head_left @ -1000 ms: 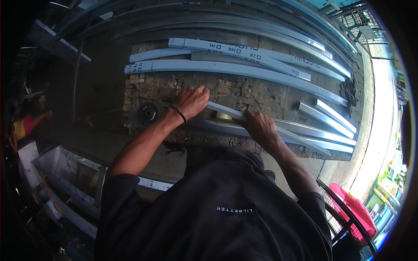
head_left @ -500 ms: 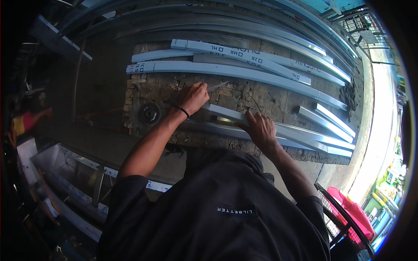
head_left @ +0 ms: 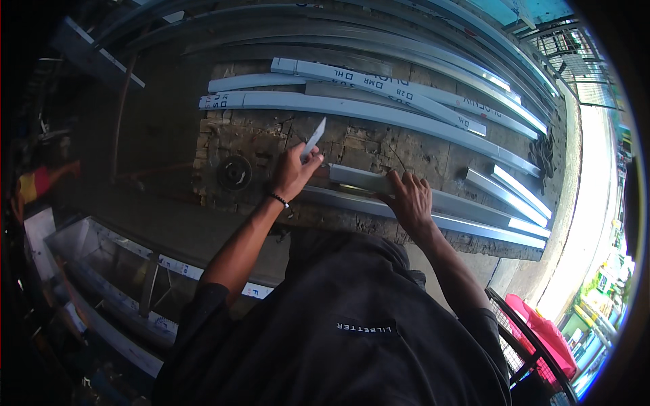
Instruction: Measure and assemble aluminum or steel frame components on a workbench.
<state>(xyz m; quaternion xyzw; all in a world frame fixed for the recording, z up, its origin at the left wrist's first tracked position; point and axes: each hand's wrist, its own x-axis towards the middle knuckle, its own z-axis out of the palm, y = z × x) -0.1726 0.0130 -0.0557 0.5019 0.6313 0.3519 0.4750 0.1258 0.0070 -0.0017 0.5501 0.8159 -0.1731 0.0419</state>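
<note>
My left hand [head_left: 295, 170] is closed round a thin, pale, flat strip [head_left: 313, 139] with a pointed tip. The strip points up and away from me over the wooden bench; its exact kind is not clear. My right hand [head_left: 411, 199] grips a silvery metal profile [head_left: 467, 204], thumb on the near side and fingers over the top. Just right of my left hand is the left end of this profile. Nearer me, a second long metal profile [head_left: 345, 200] lies along the bench's front edge, passing under my right hand.
Film-covered metal tubes [head_left: 284, 101] lie across the worn bench [head_left: 261, 135]. A dark round disc [head_left: 234, 173] sits at its left end, and two short bright profiles [head_left: 511, 196] at its right. Long bars [head_left: 433, 57] fill the far side. A metal frame [head_left: 145, 284] stands lower left.
My left hand has drawn back toward me and turned, so the strip now points upward. The profile under my right hand has tilted slightly, while that hand keeps its place.
</note>
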